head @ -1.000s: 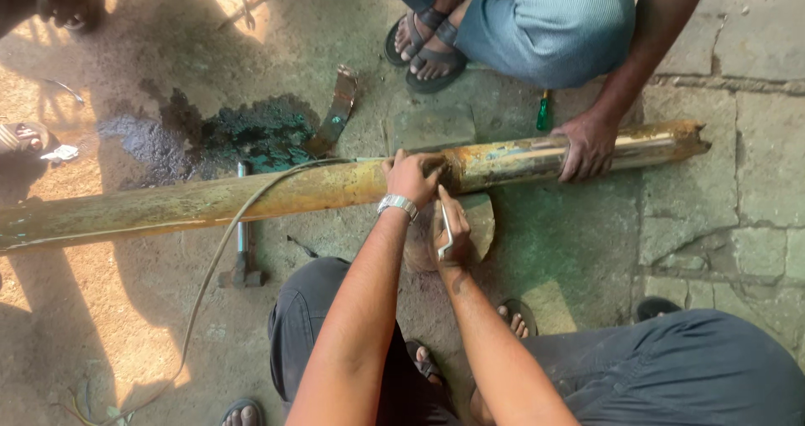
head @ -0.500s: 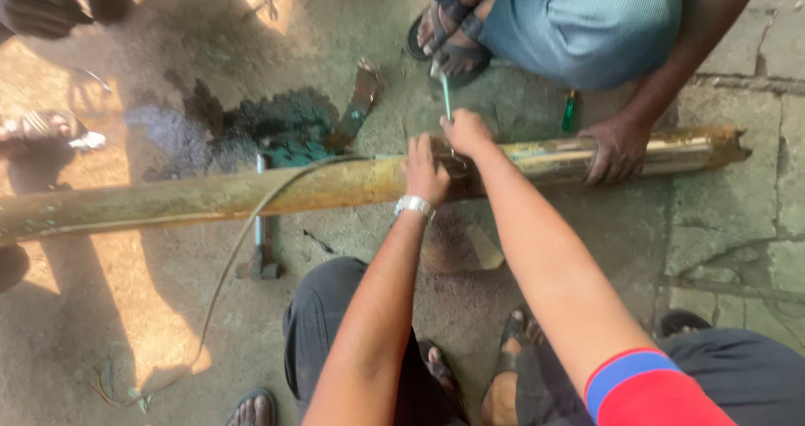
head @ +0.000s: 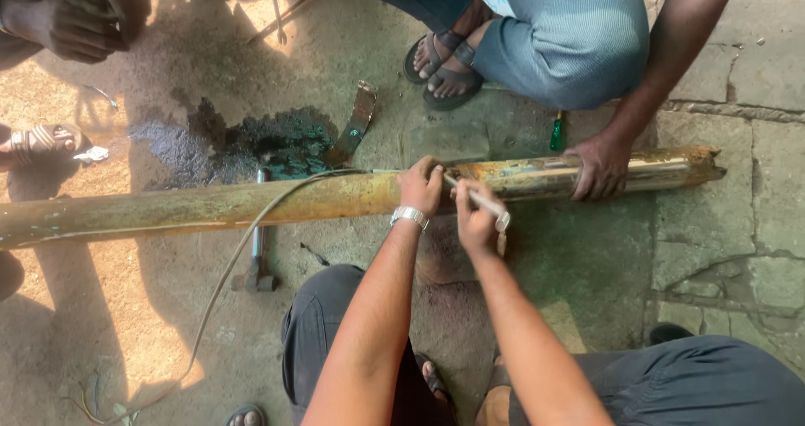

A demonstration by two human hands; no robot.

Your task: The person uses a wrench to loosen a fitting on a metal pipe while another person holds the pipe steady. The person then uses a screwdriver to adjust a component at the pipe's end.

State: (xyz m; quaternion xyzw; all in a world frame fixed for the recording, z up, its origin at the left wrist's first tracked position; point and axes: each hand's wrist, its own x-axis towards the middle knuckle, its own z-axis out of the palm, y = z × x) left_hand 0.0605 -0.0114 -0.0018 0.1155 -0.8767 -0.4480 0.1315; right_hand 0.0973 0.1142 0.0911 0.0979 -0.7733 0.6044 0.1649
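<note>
Lying across the middle of the frame on the concrete floor (head: 721, 292): a long rusty yellowish pipe (head: 210, 208), running from the left edge to a ragged end at the right. Pressing down on its middle with fingers curled: the left hand (head: 419, 187), a metal watch (head: 409, 217) at the wrist. Pinching a slim pale-handled tool (head: 480, 201) just right of it: the right hand (head: 476, 220), closed around the handle, tip touching the pipe beside the left hand. Steadying the pipe further right: a co-worker's hand (head: 597, 168), spread flat. Trailing from the working spot down to lower left: a thin cable (head: 235, 267). Judging progress: work at the pipe's middle looking underway, not finished; how much remains, impossible to tell.
</note>
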